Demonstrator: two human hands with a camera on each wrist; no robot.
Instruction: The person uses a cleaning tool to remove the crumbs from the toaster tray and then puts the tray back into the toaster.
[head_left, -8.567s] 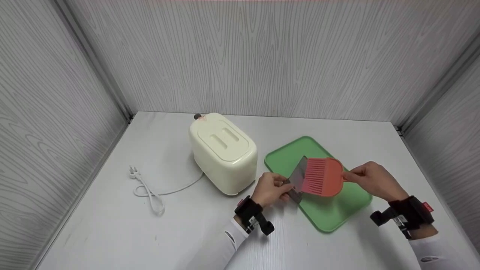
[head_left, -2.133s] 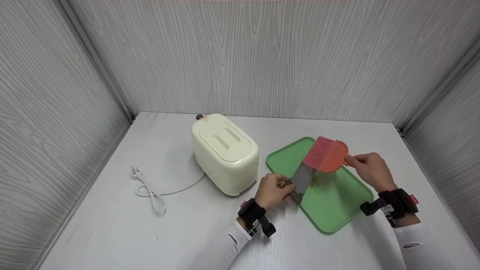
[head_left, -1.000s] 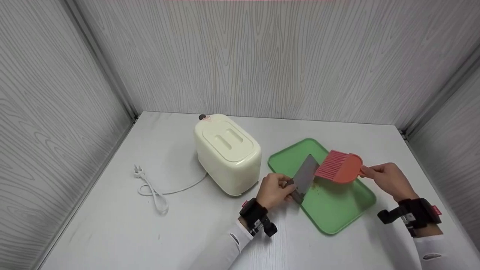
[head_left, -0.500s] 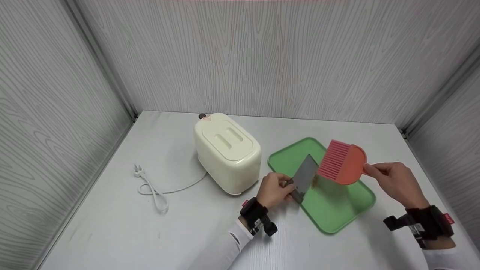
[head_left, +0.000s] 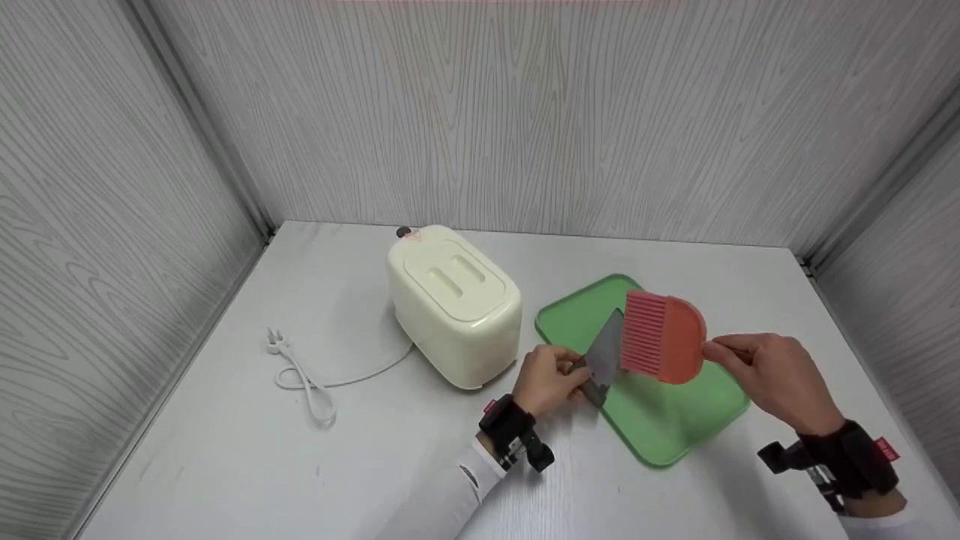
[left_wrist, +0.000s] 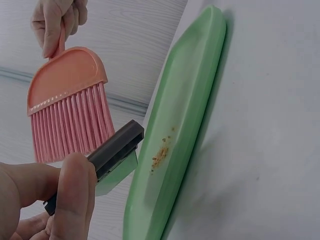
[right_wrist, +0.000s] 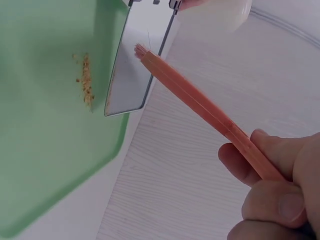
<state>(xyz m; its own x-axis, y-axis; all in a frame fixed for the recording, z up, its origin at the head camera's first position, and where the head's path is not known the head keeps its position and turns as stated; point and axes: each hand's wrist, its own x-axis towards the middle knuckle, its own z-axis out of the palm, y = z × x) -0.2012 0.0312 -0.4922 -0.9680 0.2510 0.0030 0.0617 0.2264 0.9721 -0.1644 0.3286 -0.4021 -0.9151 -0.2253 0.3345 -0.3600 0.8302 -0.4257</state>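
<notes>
My left hand point(head_left: 546, 379) was pinching a flat grey plate with a shiny face point(head_left: 604, 351) by the dark strip along its end, thumb on one side and fingers on the other. The plate sat tilted at the near left edge of a shallow green rectangular tray with rounded corners point(head_left: 664, 439), its blade reaching over the tray. My right hand point(head_left: 776, 379) was clamped on the short handle of an orange plastic brush with a wide row of pink bristles point(head_left: 664, 337), thumb and fingers together round it. I had the brush above the tray, bristles pointing left towards the plate; whether their tips touched it I could not tell. A small streak of brown crumbs point(right_wrist: 86, 82) lay on the tray floor, just beside the plate. The tray rested on the white table point(head_left: 412, 465), right of a glossy cream, rounded box-shaped appliance with two oblong recesses on top point(head_left: 480, 345). From that appliance a thin white power cord point(head_left: 306, 384) ran left across the table, looped, and finished in a pronged white plug point(head_left: 276, 345). Pale wood-grained panels point(head_left: 487, 112) stood behind and at both sides.
</notes>
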